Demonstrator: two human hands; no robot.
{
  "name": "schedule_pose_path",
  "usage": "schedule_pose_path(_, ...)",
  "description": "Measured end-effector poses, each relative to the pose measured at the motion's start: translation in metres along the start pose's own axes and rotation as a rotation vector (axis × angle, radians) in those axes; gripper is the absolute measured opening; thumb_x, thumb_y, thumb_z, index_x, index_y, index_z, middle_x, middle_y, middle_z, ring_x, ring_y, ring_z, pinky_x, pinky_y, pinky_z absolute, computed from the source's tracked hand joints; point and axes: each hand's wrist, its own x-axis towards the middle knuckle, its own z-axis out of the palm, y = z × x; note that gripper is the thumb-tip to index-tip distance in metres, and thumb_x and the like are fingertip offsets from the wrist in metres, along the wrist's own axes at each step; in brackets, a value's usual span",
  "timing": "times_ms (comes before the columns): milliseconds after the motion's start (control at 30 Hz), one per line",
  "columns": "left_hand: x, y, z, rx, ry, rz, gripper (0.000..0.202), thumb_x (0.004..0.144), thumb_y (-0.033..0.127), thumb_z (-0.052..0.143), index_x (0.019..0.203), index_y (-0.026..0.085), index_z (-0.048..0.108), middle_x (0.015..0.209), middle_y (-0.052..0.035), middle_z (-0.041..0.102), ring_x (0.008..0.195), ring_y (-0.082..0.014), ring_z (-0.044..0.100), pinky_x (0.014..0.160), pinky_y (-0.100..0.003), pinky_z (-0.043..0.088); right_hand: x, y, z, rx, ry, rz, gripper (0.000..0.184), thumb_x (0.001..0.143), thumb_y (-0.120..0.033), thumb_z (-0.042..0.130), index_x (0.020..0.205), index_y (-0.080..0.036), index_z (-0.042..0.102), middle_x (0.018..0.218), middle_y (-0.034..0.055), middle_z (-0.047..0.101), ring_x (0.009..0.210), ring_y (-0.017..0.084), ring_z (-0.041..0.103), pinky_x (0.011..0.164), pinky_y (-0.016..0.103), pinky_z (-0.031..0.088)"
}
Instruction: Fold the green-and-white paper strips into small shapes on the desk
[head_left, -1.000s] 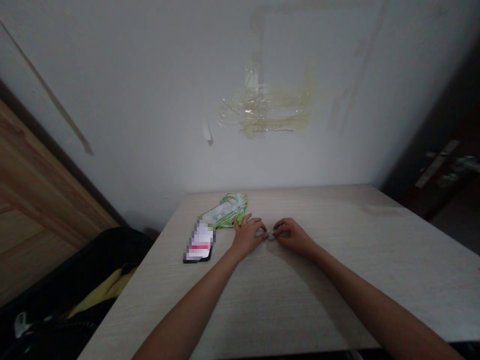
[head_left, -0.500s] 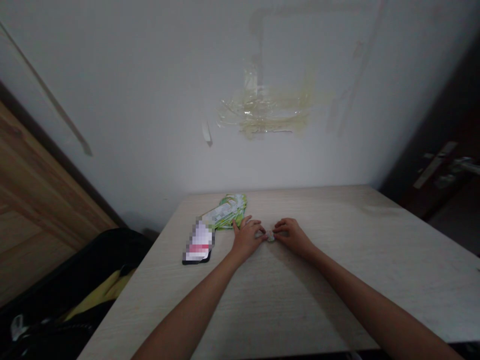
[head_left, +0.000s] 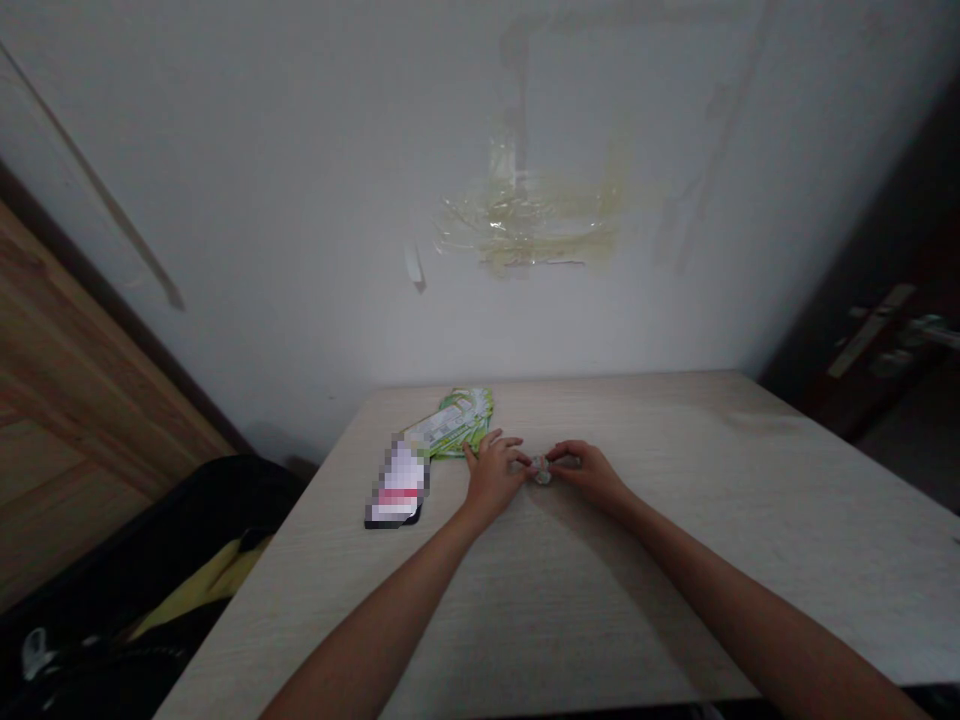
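Note:
Both my hands rest on a pale wooden table [head_left: 570, 600], close together near its far side. My left hand [head_left: 493, 468] and my right hand [head_left: 587, 468] each pinch a small pale object [head_left: 541, 468] between their fingertips. The object is tiny and I cannot make out what it is. A green and white packet [head_left: 456, 422] lies just beyond my left hand, partly behind its fingers.
A phone [head_left: 398, 487] lies face up on the table left of my left hand. A black and yellow bag [head_left: 172, 570] sits on the floor at the left. A white wall with old tape marks [head_left: 525, 225] stands behind the table. A dark door with a handle [head_left: 892, 335] is at the right.
My hands have barely shifted; the fingertips stay pinched on the small object, and it sits a little higher off the table now.

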Motion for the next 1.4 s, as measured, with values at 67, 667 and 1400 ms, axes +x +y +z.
schedule_pose_path(67,0.0,0.001,0.0,-0.008,0.032,-0.005,0.004,0.078,0.036,0.072,0.078,0.032,0.073,0.125,0.0038,0.063,0.136,-0.0286,0.032,0.109,-0.066,-0.001,0.0,-0.004,-0.001,0.059,-0.039,0.0,0.023,0.075,-0.035,0.068,0.09,-0.018,0.072,0.091,0.007,0.073,0.088,0.021,0.066,0.085,0.035,0.049)
schedule_pose_path(667,-0.005,0.01,-0.006,-0.086,0.018,0.039,0.017,0.09,0.039,0.058,0.09,0.032,0.073,0.098,0.0035,0.073,0.105,-0.0207,0.059,0.111,-0.059,-0.011,0.001,0.0,0.0,0.029,0.055,-0.05,0.021,0.076,-0.038,0.066,0.086,-0.022,0.076,0.089,0.0069,0.075,0.09,0.024,0.066,0.086,0.038,0.049)
schedule_pose_path(1400,-0.007,0.023,0.0,0.184,-0.025,0.016,0.013,0.093,0.025,0.048,0.094,0.025,0.06,0.097,-0.0012,0.067,0.101,-0.0214,0.056,0.109,-0.052,0.016,-0.001,-0.009,0.008,-0.209,0.082,-0.101,0.01,0.079,-0.026,0.064,0.081,-0.02,0.072,0.079,0.0056,0.07,0.081,0.021,0.062,0.081,0.035,0.046)
